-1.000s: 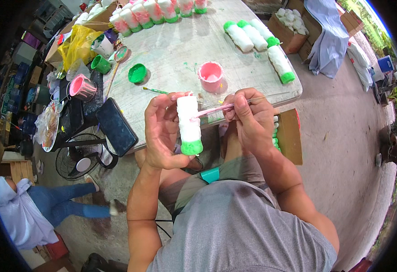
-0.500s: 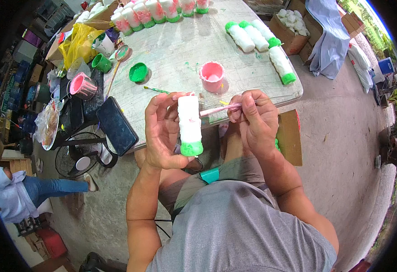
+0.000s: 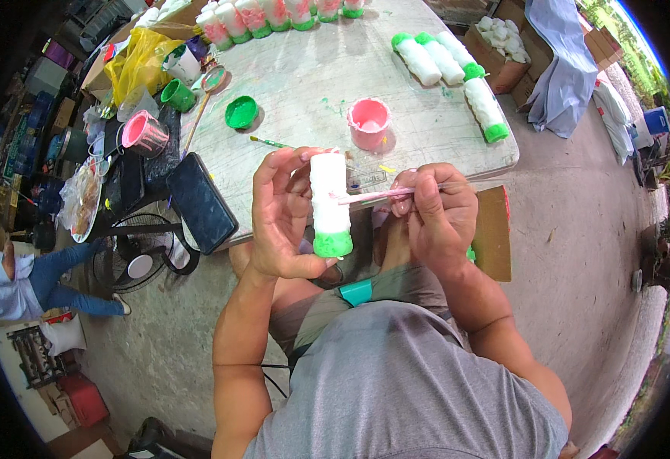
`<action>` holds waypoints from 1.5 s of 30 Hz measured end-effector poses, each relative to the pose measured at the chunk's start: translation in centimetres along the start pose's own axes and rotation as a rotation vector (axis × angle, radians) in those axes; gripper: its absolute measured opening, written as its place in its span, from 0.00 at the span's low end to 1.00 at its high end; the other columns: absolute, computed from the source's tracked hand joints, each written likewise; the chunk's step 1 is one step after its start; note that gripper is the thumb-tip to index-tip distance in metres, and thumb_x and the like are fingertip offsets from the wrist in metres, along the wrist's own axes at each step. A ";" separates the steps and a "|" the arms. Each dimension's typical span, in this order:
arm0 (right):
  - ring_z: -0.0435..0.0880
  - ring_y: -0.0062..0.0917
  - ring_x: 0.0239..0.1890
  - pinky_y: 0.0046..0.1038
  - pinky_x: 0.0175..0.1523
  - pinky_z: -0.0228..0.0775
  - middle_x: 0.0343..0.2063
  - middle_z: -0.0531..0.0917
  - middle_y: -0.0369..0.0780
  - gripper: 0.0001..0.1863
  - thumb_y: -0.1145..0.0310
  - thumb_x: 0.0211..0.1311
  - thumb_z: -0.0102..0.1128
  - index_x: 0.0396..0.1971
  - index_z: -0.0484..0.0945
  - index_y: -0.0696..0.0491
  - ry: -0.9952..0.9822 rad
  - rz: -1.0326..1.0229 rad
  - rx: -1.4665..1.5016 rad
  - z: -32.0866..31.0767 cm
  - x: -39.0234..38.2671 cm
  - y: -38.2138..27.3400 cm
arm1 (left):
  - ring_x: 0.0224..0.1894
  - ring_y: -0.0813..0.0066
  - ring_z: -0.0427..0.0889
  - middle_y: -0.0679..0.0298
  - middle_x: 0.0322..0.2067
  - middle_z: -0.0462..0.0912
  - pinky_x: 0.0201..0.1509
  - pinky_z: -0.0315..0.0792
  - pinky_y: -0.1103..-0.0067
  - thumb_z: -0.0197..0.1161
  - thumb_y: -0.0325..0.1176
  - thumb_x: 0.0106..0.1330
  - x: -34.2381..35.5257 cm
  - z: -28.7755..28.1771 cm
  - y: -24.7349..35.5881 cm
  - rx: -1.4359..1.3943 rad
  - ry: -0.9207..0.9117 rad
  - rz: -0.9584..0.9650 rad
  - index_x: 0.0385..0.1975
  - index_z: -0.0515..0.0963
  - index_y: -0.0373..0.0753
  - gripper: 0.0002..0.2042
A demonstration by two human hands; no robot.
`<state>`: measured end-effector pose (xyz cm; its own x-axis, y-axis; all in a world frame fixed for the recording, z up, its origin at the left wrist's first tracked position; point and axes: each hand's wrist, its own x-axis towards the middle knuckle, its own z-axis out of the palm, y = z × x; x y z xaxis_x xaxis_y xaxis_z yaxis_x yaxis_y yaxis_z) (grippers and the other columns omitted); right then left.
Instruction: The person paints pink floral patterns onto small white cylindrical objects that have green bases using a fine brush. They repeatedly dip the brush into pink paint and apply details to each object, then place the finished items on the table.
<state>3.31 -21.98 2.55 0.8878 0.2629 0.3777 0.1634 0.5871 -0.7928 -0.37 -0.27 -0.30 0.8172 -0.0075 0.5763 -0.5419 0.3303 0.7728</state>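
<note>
My left hand (image 3: pixel 280 218) grips a white, bumpy cylinder with a green base (image 3: pixel 331 183) upright between fingertips and thumb. My right hand (image 3: pixel 442 214) pinches a thin pink-coated brush (image 3: pixel 377 193); its tip touches the cylinder's middle, where a faint pink mark shows. Just beyond them on the pale table (image 3: pixel 450 115) stand a pink paint pot (image 3: pixel 367 130) and a green paint dish (image 3: pixel 240 117), with a green-handled brush (image 3: pixel 268 141) lying nearby.
Pink-and-green cylinders (image 3: pixel 266 27) line the far edge; white-and-green ones (image 3: pixel 484 115) lie at right. A dark phone (image 3: pixel 201 203) rests at left, above a fan (image 3: pixel 121 264). A cardboard box (image 3: pixel 494 229) sits under the right edge. Another person (image 3: pixel 48 283) walks at lower left.
Both hands have shifted slightly rightward, the left also up and the right slightly down, brush still at the cylinder. The person at left has moved away, toward the top of the picture.
</note>
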 end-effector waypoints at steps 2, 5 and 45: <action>0.76 0.17 0.35 0.23 0.45 0.72 0.35 0.83 0.41 0.10 0.67 0.80 0.56 0.43 0.75 0.59 -0.012 0.011 -0.053 0.1 0.0 0.3 | 0.75 0.46 0.65 0.52 0.71 0.64 0.79 0.61 0.55 0.83 0.33 0.37 0.0 0.1 0.0 0.002 0.007 -0.014 0.78 0.49 0.43 0.63; 0.76 0.16 0.35 0.22 0.44 0.71 0.36 0.83 0.41 0.10 0.67 0.80 0.56 0.43 0.75 0.59 0.031 0.001 -0.196 0.4 -0.1 -0.2 | 0.75 0.49 0.65 0.53 0.71 0.64 0.76 0.64 0.57 0.78 0.22 0.35 0.1 -0.2 0.1 0.001 -0.036 0.022 0.77 0.50 0.43 0.61; 0.82 0.26 0.31 0.29 0.37 0.75 0.31 0.85 0.44 0.08 0.72 0.76 0.59 0.36 0.78 0.60 -0.048 -0.405 -0.569 0.6 -0.6 -0.3 | 0.67 0.60 0.69 0.52 0.67 0.65 0.73 0.64 0.65 0.77 0.26 0.35 0.1 0.6 -0.8 0.402 0.054 0.165 0.74 0.54 0.39 0.58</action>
<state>2.47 -21.82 2.86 0.6920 0.1491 0.7063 0.6886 0.1574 -0.7079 0.01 -1.15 -0.70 0.7163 0.0680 0.6945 -0.6909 -0.0707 0.7195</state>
